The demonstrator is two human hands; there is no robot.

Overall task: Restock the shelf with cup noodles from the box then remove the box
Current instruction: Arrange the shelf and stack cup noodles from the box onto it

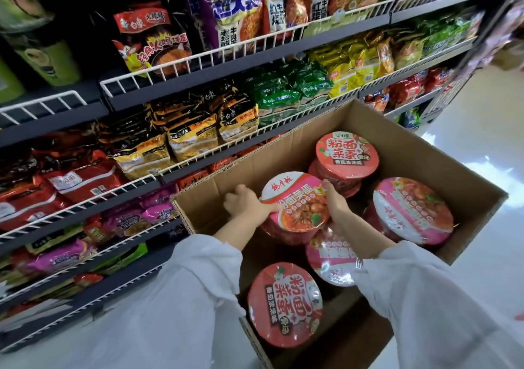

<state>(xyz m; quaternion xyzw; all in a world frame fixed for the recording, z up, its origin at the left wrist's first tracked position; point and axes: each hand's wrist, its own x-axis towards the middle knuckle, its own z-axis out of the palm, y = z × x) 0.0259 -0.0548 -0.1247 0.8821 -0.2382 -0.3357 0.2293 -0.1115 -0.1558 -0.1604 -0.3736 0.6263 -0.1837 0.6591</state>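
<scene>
Your left hand [246, 202] and right hand [336, 202] clasp opposite sides of one pink-lidded noodle bowl [295, 204], held between them inside the open cardboard box [425, 153]. More bowls lie around it in the box: red-lidded ones behind and nearer you, pink ones to your right. The shelf [198, 91] of noodle packets stands just left of the box.
</scene>
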